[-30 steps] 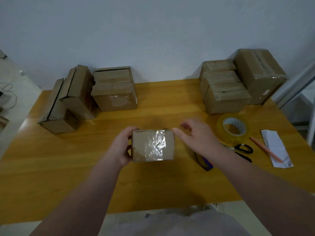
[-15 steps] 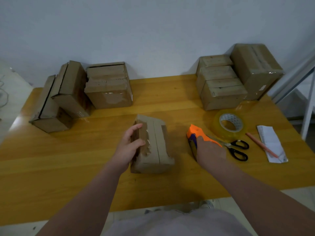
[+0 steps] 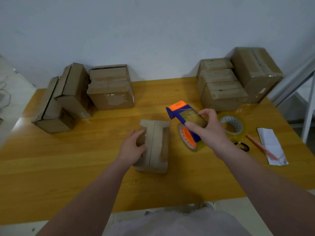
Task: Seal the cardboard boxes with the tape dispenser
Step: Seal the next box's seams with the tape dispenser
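The small box (image 3: 158, 145) is held on the table (image 3: 68, 167) by the left hand (image 3: 132, 149), fingers curled over its left edge. Just beside it, the tape dispenser (image 3: 183, 116) is gripped in the right hand (image 3: 208, 132), fingers wrapped round its top.

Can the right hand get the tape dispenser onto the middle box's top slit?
Probably yes. The left hand grips only the left side of the box, leaving the slit bare, and the right hand holds the tape dispenser just beside the box with nothing between.
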Available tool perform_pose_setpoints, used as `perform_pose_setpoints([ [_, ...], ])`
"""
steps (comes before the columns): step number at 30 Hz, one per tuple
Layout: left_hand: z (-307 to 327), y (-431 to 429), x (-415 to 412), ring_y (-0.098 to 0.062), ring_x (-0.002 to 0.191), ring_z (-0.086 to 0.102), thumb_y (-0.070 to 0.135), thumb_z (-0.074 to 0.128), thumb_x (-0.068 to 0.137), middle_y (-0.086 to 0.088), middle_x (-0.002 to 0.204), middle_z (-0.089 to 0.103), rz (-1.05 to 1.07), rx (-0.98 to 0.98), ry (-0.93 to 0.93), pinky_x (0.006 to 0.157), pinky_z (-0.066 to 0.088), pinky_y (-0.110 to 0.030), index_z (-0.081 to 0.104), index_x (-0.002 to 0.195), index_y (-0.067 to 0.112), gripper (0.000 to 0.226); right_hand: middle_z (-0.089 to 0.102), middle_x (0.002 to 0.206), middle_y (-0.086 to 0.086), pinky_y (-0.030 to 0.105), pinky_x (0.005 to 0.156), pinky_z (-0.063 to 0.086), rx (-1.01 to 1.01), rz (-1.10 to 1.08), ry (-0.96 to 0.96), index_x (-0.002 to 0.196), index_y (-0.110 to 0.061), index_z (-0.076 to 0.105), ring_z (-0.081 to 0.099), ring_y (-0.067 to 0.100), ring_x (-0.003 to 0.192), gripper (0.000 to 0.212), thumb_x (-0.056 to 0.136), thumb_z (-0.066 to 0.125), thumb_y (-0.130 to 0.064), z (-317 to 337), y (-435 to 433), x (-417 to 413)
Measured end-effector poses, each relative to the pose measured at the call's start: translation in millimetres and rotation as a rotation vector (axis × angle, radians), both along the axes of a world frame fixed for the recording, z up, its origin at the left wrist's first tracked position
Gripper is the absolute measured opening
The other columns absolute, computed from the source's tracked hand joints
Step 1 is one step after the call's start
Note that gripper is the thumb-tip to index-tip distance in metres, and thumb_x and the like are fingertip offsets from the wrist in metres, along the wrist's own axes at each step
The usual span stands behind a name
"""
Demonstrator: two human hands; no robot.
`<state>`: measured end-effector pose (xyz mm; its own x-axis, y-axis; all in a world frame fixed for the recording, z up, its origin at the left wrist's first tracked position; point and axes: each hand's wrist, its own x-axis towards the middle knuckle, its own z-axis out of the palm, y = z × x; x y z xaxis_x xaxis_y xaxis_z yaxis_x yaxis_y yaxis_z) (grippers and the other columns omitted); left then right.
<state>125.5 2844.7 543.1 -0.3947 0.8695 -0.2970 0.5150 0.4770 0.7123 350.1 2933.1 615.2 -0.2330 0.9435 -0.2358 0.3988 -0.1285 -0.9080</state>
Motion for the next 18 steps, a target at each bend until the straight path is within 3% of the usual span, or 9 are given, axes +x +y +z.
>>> perform_pose_setpoints([
  [2, 8, 2, 3, -0.021, 0.133, 0.038, 0.019, 0.062, 0.091, -0.005, 0.151, 0.034, 0.061, 0.079, 0.131, 0.105, 0.036, -0.034, 0.049, 0.138, 0.022, 0.049, 0.057, 0.098, -0.010, 0.033, 0.076, 0.053, 0.042, 0.083, -0.011, 0.116, -0.031, 0.038, 0.060, 0.010, 0.089, 0.068, 0.068, 0.087, -0.028, 6, -3, -1],
  [3, 13, 3, 5, -0.017, 0.120, 0.048, 0.022, 0.061, 0.092, -0.004, 0.144, 0.043, 0.123, 0.134, 0.112, 0.096, 0.040, -0.030, 0.054, 0.134, 0.020, 0.043, 0.057, 0.097, -0.009, 0.033, 0.076, 0.054, 0.057, 0.119, -0.031, 0.116, -0.033, 0.038, 0.061, 0.010, 0.089, 0.074, 0.063, 0.089, -0.027, 7, -4, -1],
  [5, 25, 7, 7, -0.012, 0.104, 0.052, 0.028, 0.059, 0.093, -0.002, 0.131, 0.055, 0.261, 0.186, -0.072, 0.089, 0.043, -0.028, 0.060, 0.127, 0.016, 0.035, 0.058, 0.101, -0.009, 0.036, 0.077, 0.056, 0.063, 0.181, -0.054, 0.116, -0.038, 0.038, 0.062, 0.013, 0.091, 0.077, 0.061, 0.090, -0.026, 8, -5, -2],
  [8, 43, 11, 4, -0.019, 0.111, 0.056, 0.042, 0.057, 0.093, -0.005, 0.121, 0.062, 0.445, 0.075, -0.524, 0.093, 0.048, -0.039, 0.060, 0.122, 0.013, 0.041, 0.058, 0.107, -0.010, 0.035, 0.078, 0.057, 0.068, 0.282, -0.085, 0.118, -0.040, 0.044, 0.061, 0.011, 0.096, 0.071, 0.065, 0.086, -0.020, 7, -11, -4],
  [11, 54, 7, -1, -0.023, 0.104, 0.060, 0.051, 0.053, 0.091, -0.007, 0.109, 0.065, 0.407, -0.089, -0.778, 0.084, 0.050, -0.038, 0.063, 0.113, 0.011, 0.047, 0.057, 0.109, -0.012, 0.028, 0.076, 0.056, 0.065, 0.370, -0.080, 0.127, -0.032, 0.048, 0.059, 0.008, 0.099, 0.070, 0.069, 0.082, -0.014, 8, -17, -6],
  [13, 54, 3, -1, -0.022, 0.098, 0.061, 0.047, 0.051, 0.094, -0.009, 0.104, 0.066, 0.375, -0.114, -0.843, 0.080, 0.050, -0.036, 0.062, 0.111, 0.008, 0.044, 0.059, 0.110, -0.011, 0.027, 0.075, 0.056, 0.048, 0.413, -0.068, 0.128, -0.033, 0.048, 0.060, 0.007, 0.097, 0.070, 0.069, 0.081, -0.011, 8, -20, -7],
  [18, 51, -7, -3, -0.016, 0.076, 0.059, 0.010, 0.054, 0.093, -0.008, 0.086, 0.063, 0.407, -0.059, -0.900, 0.072, 0.049, -0.032, 0.060, 0.101, 0.009, 0.009, 0.056, 0.115, -0.009, 0.027, 0.078, 0.056, 0.092, 0.469, -0.067, 0.114, -0.048, 0.044, 0.057, 0.008, 0.103, 0.069, 0.068, 0.081, -0.012, 5, -23, -9],
])
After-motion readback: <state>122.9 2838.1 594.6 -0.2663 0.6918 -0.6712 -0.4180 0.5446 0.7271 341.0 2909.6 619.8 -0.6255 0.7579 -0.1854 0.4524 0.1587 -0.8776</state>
